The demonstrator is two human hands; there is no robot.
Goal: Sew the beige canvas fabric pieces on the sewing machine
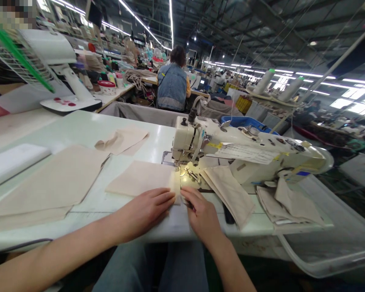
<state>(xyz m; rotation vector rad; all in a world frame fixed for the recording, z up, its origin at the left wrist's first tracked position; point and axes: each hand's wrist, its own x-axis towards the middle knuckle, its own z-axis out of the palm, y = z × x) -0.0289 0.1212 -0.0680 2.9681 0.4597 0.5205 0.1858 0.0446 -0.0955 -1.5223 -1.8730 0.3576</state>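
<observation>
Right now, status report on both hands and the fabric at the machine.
Left hand flat on beige fabric piece. Right hand pinching its near edge by the needle area. Folded pieces lie just right.

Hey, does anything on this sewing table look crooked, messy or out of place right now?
Mostly tidy. One beige scrap behind the large fabric stack lies crumpled, not flat. The left hand and right hand press the beige panel flat at the sewing machine.
</observation>
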